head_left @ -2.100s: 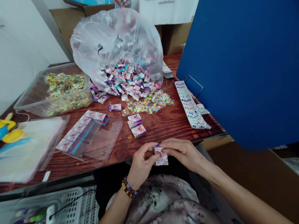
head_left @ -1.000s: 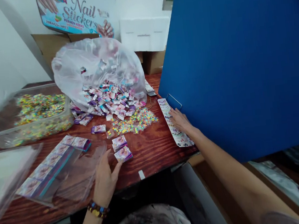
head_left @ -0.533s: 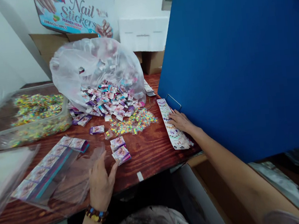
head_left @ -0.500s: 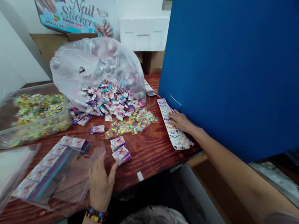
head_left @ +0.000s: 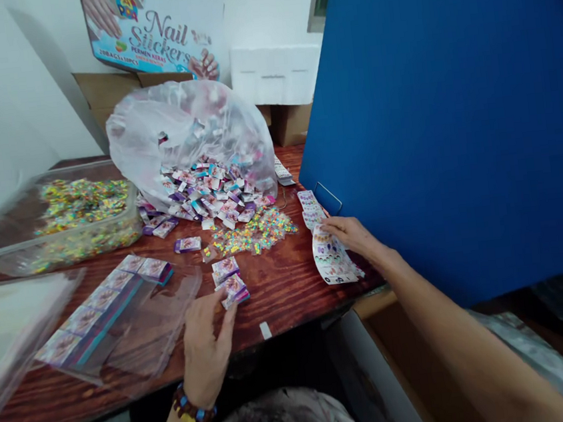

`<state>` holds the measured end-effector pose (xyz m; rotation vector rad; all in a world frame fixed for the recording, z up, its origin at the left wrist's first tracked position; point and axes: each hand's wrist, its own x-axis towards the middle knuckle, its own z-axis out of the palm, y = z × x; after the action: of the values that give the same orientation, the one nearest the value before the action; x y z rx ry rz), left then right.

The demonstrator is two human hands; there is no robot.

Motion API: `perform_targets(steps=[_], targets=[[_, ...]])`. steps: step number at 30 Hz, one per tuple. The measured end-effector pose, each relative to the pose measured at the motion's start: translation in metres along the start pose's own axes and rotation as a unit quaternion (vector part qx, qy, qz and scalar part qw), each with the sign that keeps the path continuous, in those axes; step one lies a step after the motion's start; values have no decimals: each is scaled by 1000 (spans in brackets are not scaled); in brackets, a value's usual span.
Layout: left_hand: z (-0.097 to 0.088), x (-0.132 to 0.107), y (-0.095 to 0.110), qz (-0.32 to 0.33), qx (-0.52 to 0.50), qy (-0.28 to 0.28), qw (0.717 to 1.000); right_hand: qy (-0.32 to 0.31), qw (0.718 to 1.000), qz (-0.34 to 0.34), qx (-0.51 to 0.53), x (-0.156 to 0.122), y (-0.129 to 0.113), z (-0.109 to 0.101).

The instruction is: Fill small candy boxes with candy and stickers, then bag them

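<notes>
left hand [head_left: 206, 353]: fingers apart, tips on box [head_left: 233, 290] on tabletop [head_left: 289, 284] | right hand [head_left: 352, 235]: fingers pinch sheet [head_left: 330, 261], curled up by blue board [head_left: 453, 119] | done: box row [head_left: 102, 300] in sleeve [head_left: 156, 331] | remaining: loose boxes [head_left: 188, 244], heap [head_left: 209, 190] in bag [head_left: 176, 118]

box [head_left: 157, 33]: "Nail Stickers" | beneath: "PERMEN KERAS" | smaller print: too small to read

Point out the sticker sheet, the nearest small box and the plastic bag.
sticker sheet [head_left: 331, 264], head view, curled lower part.
small box [head_left: 232, 287], head view, printed top.
plastic bag [head_left: 186, 123], head view, upper side.
</notes>
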<state>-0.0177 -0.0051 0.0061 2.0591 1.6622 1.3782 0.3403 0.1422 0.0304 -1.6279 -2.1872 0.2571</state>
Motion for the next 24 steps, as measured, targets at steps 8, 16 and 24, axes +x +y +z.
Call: perform_targets(steps=[8,16,24], targets=[[44,44,52,-68,-185,-196,961,-140,935,-18,326,-3,-94,-44],[55,35,33,-357,-461,-186,791,-52,968,-136,205,-59,-140,0],[46,32,31,-302,-461,-221,805,-9,966,-126,225,-90,-146,34]])
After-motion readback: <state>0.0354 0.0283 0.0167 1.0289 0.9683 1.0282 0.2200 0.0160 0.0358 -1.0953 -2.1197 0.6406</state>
